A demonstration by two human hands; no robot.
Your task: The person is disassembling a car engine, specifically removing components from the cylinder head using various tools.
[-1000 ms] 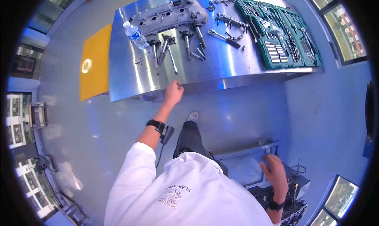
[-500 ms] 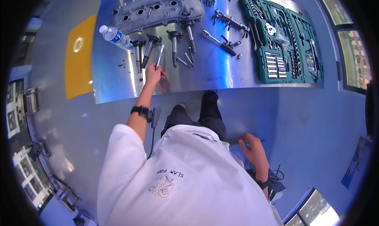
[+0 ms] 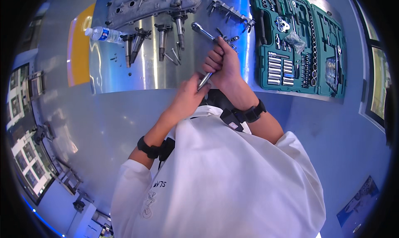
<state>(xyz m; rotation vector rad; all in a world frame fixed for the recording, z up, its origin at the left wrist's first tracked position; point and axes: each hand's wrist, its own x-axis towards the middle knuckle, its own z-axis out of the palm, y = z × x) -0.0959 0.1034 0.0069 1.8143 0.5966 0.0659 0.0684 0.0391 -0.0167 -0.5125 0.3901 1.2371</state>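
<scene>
Slim chrome ratchet in 2 closed hands

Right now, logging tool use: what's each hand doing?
Left hand: closed on the lower end of the ratchet wrench.
Right hand: closed around the ratchet wrench's handle.

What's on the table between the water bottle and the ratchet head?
In the head view, several upright injectors stand in a row between the water bottle and the ratchet, with a few loose small bolts lying beside them.
</scene>
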